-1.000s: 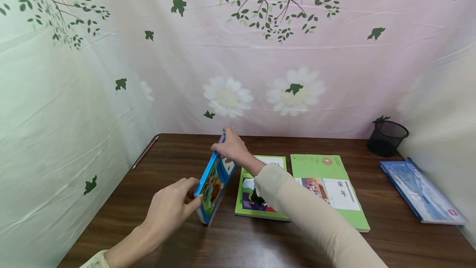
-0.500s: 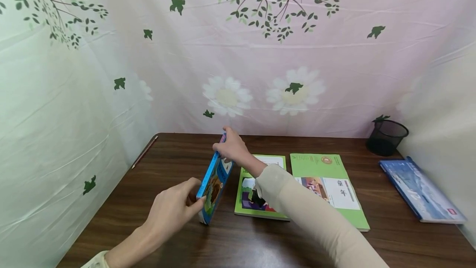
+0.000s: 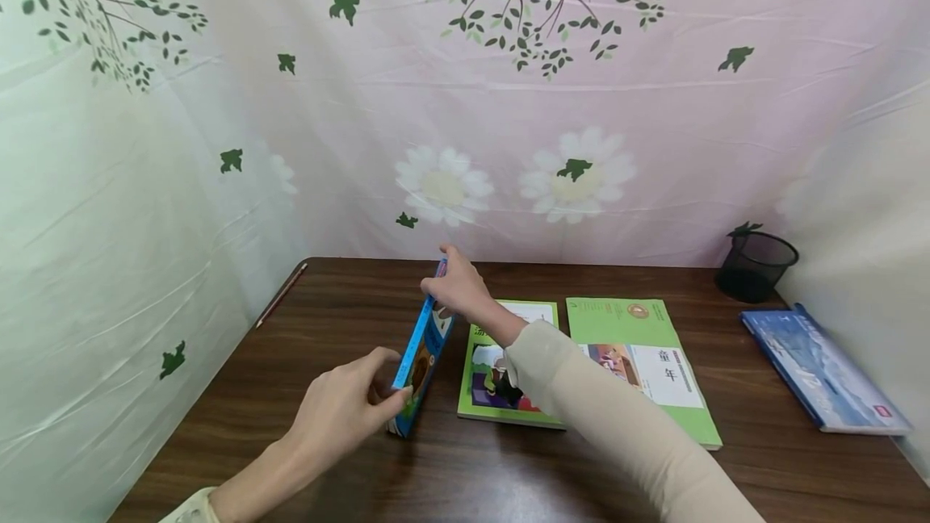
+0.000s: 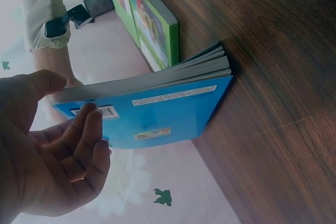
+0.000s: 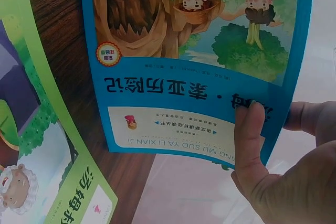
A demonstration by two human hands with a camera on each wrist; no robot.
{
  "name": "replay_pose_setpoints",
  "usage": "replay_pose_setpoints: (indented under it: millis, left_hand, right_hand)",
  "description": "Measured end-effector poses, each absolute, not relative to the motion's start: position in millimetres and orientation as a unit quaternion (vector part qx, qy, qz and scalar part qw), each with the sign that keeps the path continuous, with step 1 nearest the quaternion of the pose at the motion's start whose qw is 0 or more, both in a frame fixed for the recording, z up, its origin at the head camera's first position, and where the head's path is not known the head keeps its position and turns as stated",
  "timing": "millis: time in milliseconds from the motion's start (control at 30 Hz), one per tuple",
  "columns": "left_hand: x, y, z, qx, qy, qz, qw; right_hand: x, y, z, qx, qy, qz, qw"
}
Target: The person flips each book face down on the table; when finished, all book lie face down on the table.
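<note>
A blue picture-covered book (image 3: 417, 341) is held on its long edge at the table's middle left, nearly upright, spine up. My left hand (image 3: 341, 406) pinches its near upper corner, thumb on one side and fingers on the other. At the far upper corner, my right hand (image 3: 461, 285) grips it between thumb and fingers. The left wrist view shows the plain blue back cover (image 4: 178, 114), pages slightly fanned at the lower end. The illustrated front cover (image 5: 157, 87) fills much of the right wrist view.
Two green books (image 3: 508, 378) lie flat to the right, the nearer one partly behind my right sleeve. A blue book (image 3: 821, 374) lies at the far right, below a black mesh pen holder (image 3: 756, 265). A pencil (image 3: 282, 295) lies along the left edge.
The blue book has turned more edge-on and shifted slightly right, so less of its front cover shows. Both hands have moved a little to the right with it.
</note>
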State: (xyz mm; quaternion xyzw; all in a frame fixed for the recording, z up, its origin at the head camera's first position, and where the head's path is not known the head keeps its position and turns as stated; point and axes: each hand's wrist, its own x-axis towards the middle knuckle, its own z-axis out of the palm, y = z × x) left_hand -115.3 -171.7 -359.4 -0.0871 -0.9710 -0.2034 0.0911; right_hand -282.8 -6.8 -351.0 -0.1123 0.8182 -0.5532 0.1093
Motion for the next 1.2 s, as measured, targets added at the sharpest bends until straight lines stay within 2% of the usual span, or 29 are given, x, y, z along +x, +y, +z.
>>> replay_pose_setpoints:
  millis: [333, 600, 1200]
  left_hand:
    - [-115.1, -172.5, -362.7, -0.115, -0.969, -0.205, 0.082]
    - [-115.3, -173.0, -363.5, -0.119, -0.965, -0.226, 0.055]
    - [-152.8, -213.6, -386.2, 0.026, -0.882, -0.452, -0.13]
  right_hand:
    - [-280.9, -1.7, -351.1, -0.109, 0.815, -0.561, 0.1]
    - [-280.7, 0.8, -351.1, -0.107, 0.819, -0.555, 0.095]
    - [-283.7, 4.7, -362.8, -0.094, 0.799, -0.581, 0.123]
